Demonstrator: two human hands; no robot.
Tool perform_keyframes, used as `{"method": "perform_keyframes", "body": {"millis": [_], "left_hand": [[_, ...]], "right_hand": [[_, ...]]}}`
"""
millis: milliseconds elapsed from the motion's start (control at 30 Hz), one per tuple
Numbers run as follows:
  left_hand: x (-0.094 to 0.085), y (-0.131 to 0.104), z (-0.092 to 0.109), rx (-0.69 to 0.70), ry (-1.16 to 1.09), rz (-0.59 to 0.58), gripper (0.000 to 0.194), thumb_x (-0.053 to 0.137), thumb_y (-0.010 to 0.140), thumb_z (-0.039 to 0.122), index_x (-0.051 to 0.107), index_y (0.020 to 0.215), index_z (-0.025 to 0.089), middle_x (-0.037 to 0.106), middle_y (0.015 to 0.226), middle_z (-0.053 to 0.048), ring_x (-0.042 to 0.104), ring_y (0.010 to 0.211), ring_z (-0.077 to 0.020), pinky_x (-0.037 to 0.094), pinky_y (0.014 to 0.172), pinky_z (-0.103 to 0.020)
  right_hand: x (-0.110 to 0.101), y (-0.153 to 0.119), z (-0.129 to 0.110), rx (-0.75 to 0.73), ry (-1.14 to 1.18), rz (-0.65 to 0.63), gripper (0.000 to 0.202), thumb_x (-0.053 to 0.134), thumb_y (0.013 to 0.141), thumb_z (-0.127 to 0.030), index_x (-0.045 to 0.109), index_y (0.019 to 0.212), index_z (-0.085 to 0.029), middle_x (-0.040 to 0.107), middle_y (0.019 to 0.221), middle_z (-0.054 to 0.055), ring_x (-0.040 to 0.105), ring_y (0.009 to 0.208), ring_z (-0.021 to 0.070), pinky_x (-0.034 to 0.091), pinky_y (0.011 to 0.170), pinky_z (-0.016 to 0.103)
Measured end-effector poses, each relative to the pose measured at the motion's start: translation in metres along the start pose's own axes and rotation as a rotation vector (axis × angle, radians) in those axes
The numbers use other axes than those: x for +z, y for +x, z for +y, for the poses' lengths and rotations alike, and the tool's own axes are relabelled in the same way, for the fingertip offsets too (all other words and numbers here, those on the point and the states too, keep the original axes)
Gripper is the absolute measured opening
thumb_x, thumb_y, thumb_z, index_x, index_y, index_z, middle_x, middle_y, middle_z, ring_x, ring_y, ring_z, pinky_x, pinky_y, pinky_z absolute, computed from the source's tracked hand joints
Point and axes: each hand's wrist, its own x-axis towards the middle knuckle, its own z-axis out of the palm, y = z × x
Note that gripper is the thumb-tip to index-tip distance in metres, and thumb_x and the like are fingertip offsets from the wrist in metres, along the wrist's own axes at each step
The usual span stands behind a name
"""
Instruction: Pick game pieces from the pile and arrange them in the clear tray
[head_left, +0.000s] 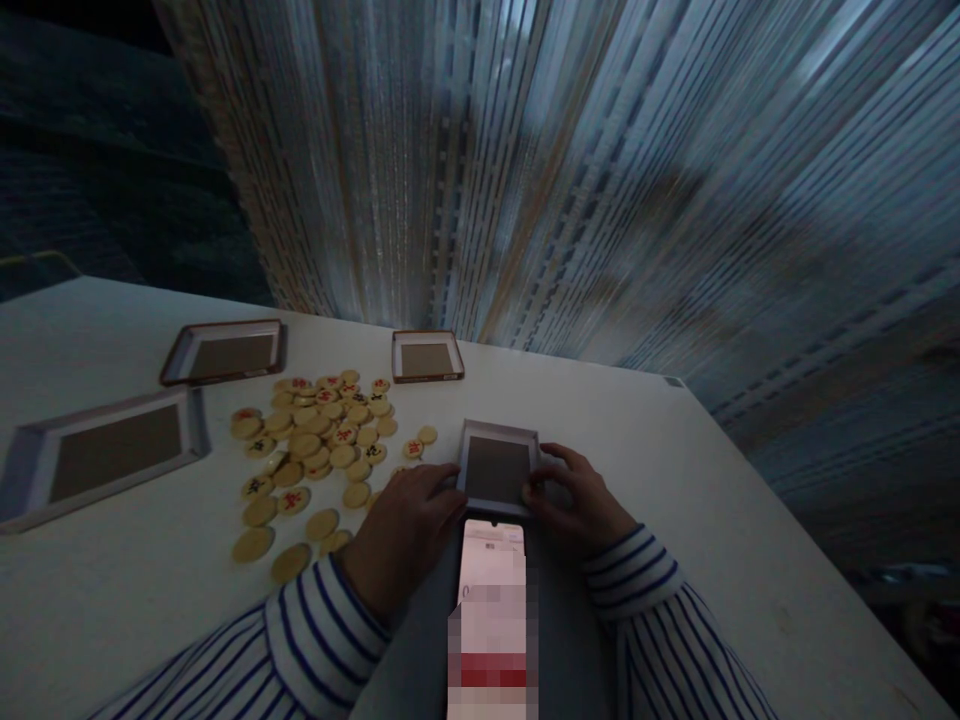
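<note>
A small open box (501, 424) with a grey-brown bottom lies in front of me on the white table. My left hand (409, 520) grips its left side, thumb and fingers at the wall. At the right side, my right hand (574, 495) has its fingers bent around the box's near right corner, with the thumb and a fingertip at the rim. Left of the box is a loose heap of round wooden pieces (304, 443), some with red or black characters. My left forearm hides part of the nearest pieces.
A lit phone (493, 570) stands between my forearms, below the box. Three more shallow trays lie on the white table (705, 520): far left (196, 420), back left (282, 345) and back middle (427, 378). A string curtain (525, 180) hangs behind the table.
</note>
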Motion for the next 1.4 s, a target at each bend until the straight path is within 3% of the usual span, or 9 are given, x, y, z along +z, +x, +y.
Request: {"method": "perform_keyframes", "body": {"millis": [300,500,1167,1400], "left_hand": [[-0.002,0.0,0.001,-0.009,-0.011,-0.017,0.009,0.063,0.074,0.012,0.068,0.08,0.016,0.066,0.097,-0.014,0.062,0.085,-0.0272,0.053,0.068,-0.044],[-0.001,-0.001,0.0,-0.012,-0.001,-0.029,0.009,0.062,0.074,0.014,0.068,0.081,0.017,0.066,0.099,-0.014,0.062,0.087,-0.0275,0.053,0.069,-0.045],[-0.003,0.0,0.001,-0.017,-0.003,-0.082,0.012,0.057,0.077,0.014,0.068,0.083,0.015,0.065,0.103,-0.015,0.061,0.091,-0.0279,0.052,0.073,-0.046],[-0.005,0.0,0.0,-0.016,0.005,-0.108,0.014,0.057,0.077,0.015,0.068,0.085,0.016,0.064,0.104,-0.015,0.061,0.092,-0.0285,0.052,0.073,-0.047]], "right_hand": [[-0.005,0.002,-0.006,0.011,-0.055,-0.055,0.022,0.057,0.075,-0.035,0.066,0.091,-0.022,0.049,0.122,0.015,0.049,0.111,0.0299,0.04,0.087,0.049],[0.0,0.0,0.006,-0.036,-0.052,0.005,0.024,0.052,0.077,-0.025,0.065,0.097,-0.024,0.049,0.124,0.012,0.047,0.112,0.0271,0.04,0.089,0.047],[0.001,0.001,0.005,-0.038,-0.035,0.003,0.027,0.048,0.07,-0.015,0.069,0.082,-0.025,0.052,0.123,0.007,0.049,0.109,0.0266,0.04,0.087,0.048],[-0.007,0.001,-0.004,0.002,-0.05,-0.062,0.029,0.048,0.071,-0.011,0.07,0.082,-0.025,0.049,0.125,0.007,0.047,0.112,0.0277,0.037,0.091,0.049]]}}
